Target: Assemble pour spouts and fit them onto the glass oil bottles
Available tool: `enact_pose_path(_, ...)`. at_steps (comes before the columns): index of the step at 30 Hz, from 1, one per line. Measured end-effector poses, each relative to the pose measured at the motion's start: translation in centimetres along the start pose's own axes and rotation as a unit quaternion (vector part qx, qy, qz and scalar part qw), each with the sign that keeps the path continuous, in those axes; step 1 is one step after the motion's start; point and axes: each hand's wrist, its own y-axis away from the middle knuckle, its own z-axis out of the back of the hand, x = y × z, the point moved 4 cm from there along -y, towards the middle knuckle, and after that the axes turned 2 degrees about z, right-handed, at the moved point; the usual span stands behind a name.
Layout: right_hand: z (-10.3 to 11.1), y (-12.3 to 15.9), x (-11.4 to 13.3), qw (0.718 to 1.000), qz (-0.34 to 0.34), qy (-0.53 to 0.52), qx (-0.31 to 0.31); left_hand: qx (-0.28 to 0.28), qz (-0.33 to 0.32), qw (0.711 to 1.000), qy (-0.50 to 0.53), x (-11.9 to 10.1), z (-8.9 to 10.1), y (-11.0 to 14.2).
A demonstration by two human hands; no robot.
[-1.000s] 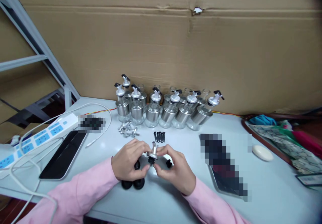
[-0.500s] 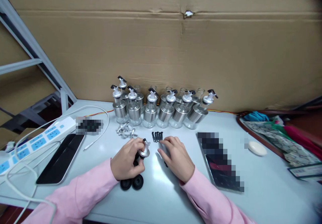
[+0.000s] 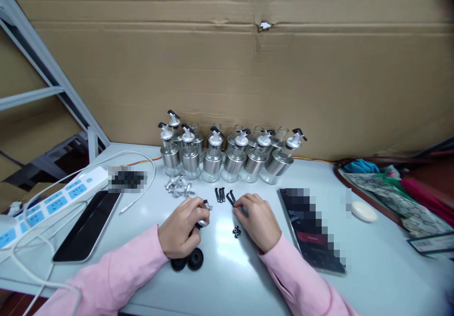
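My left hand [image 3: 181, 231] is closed around a silver pourer spout [image 3: 203, 223], whose small upper end points up past the fingers; the rest is hidden in the hand. My right hand [image 3: 258, 220] has its thumb and forefinger pinched on the near end of black lever caps [image 3: 231, 197], two of which show set apart from the others. More black lever caps [image 3: 220, 195] lie side by side just to the left. Small black rings [image 3: 236, 232] are bunched below the right fingers. Black rubber stoppers [image 3: 195, 258] lie by my left wrist.
Glass bottles with steel sleeves [image 3: 213, 160] stand in rows at the back, the front ones fitted with pourers. Loose silver spouts [image 3: 179, 187] lie before them. A tablet [image 3: 88, 226], a power strip [image 3: 56, 202] and white cables are left; a dark phone-like device [image 3: 312, 240] and white mouse [image 3: 364, 211] are right.
My right hand has gone from hovering open to pinching at the lever caps, and two of them have been drawn right from the row. The left hand has turned slightly, covering more of the spout.
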Motion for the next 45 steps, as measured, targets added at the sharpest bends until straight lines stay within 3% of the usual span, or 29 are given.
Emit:
enact_pose_path(13, -0.3, 0.2, 0.1, 1.000, -0.005, 0.025, -0.016, -0.011, -0.011, 1.000, -0.005, -0.2, 0.0, -0.2)
enact_pose_path(20, -0.3, 0.2, 0.2, 0.999, 0.010, 0.026, -0.028, 0.016, -0.003, 0.999, -0.041, -0.3, -0.2, -0.4)
enact_pose_path(24, 0.3, 0.2, 0.5, 0.993, -0.014, -0.106, -0.044, 0.001, -0.040, 0.999, -0.035, -0.6, -0.3, -0.4)
enact_pose_path(27, 0.9, 0.4, 1.1, 0.956, -0.022, -0.285, -0.062, 0.004, -0.043, 0.998, -0.042, -0.4, -0.5, -0.3)
enact_pose_path(30, 1.0, 0.6, 1.8, 0.922, -0.022, -0.383, -0.055, 0.002, -0.049, 0.998, -0.049, -0.3, -0.7, -0.2)
enact_pose_path(45, 0.7, 1.0, 1.9, 0.904, -0.033, -0.421, -0.064, -0.025, -0.062, 0.996, -0.052, 0.0, -0.4, -0.2)
